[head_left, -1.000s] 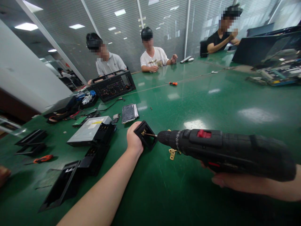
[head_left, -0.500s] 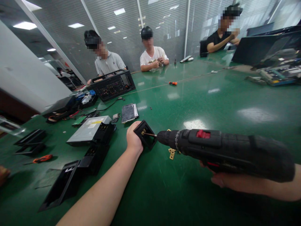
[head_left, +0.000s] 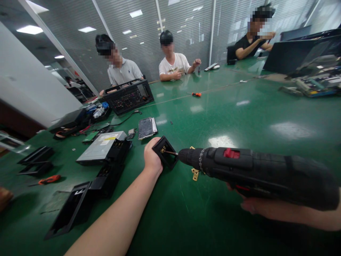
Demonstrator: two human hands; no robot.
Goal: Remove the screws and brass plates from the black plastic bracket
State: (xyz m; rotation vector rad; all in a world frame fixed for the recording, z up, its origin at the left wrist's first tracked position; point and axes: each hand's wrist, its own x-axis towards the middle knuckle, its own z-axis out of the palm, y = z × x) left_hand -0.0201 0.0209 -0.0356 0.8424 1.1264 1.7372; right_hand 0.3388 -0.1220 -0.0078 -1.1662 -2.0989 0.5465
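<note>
My left hand (head_left: 153, 156) is closed on a small black open-fronted box (head_left: 169, 160), tilted toward me, with a gold-coloured metal piece (head_left: 163, 149) inside. My right hand (head_left: 255, 206) grips a black cordless drill (head_left: 239, 160) with a red switch on top. Its long thin bit (head_left: 171, 153) points left into the box, its tip at or close to the gold piece; whether they touch I cannot tell. Brass-coloured brackets (head_left: 195, 174) lie on the table below the drill's chuck, partly hidden by it. Most of my right hand's fingers are out of sight under the drill.
Left of my arm lie a silver optical drive (head_left: 102, 147), black plastic housings (head_left: 71, 209) and an orange screwdriver (head_left: 49, 179). A flat dark-screened device (head_left: 145, 128) is beyond my left hand. Another screwdriver (head_left: 196, 94) lies farther off. Three people sit across the green table (head_left: 191, 124).
My hands, the box and the drill stay almost in place. Across the table, the person in white has reached a hand out to a small upright tool. The person at far right has shifted their hands.
</note>
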